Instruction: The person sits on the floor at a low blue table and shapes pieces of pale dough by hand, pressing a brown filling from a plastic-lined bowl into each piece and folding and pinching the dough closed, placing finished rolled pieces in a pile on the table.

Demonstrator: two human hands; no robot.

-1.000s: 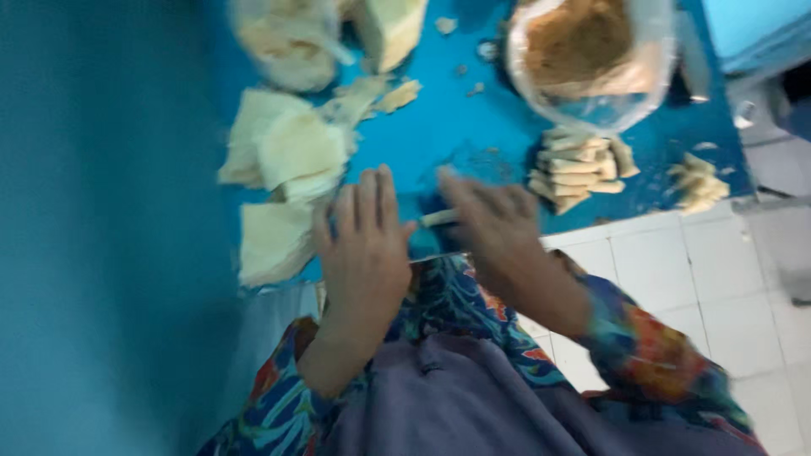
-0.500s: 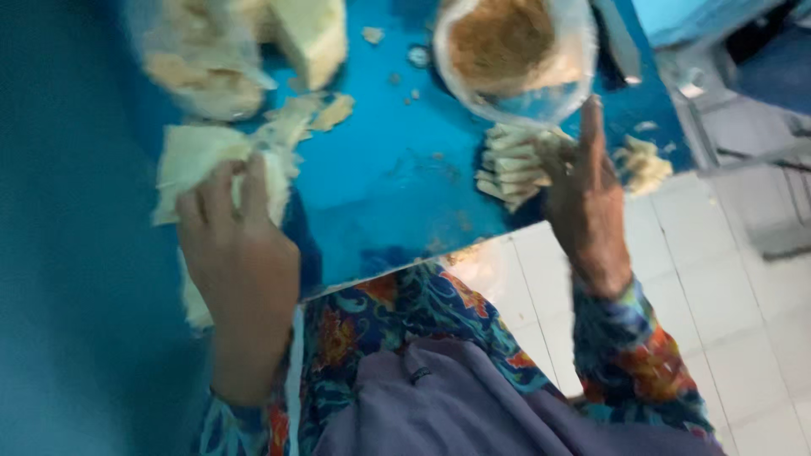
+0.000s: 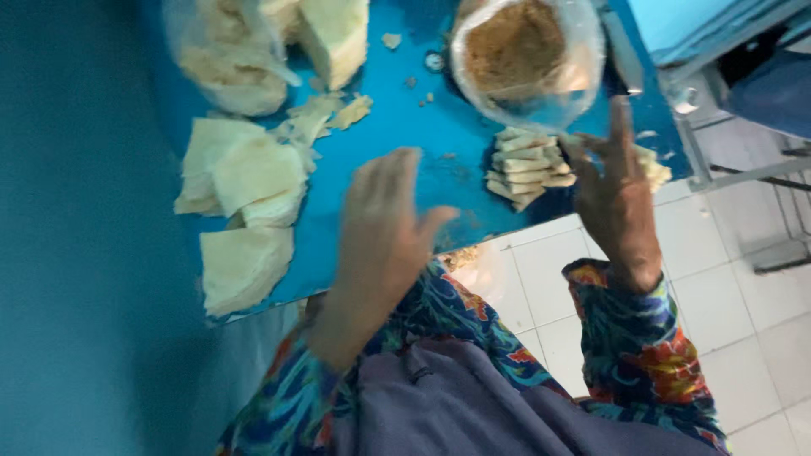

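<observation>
The left hand (image 3: 384,224) hovers over the near edge of the blue counter (image 3: 405,127), seen from the back and blurred. Its fingers are loosely spread and its grip is open, with nothing in it. Just to its left lie pale, thin dough sheets (image 3: 241,173), some stacked and overlapping, and 1 folded sheet (image 3: 245,266) sits closest to the counter's near edge.

The right hand (image 3: 617,194) is raised at the right end of the counter, 1 finger pointing up toward the bowl and the others partly curled. Whether its grip has hold of anything I cannot tell; the palm side is hidden and the picture is soft there. Just left of this hand, between the 2 hands, sits a stack of small rolled pastry pieces (image 3: 525,165), lined up side by side on the blue surface. A few more pale pieces (image 3: 655,169) lie partly hidden behind the right hand.

Beyond the stack stands a clear round bowl of brown crumbly filling (image 3: 524,55). At the far left a clear plastic bag of pale dough (image 3: 228,59) rests beside a thick pale block (image 3: 338,38). Small scraps (image 3: 351,110) are scattered between the bag and the sheets. Both sleeves are brightly patterned, and white floor tiles (image 3: 549,270) show below the counter's edge.
</observation>
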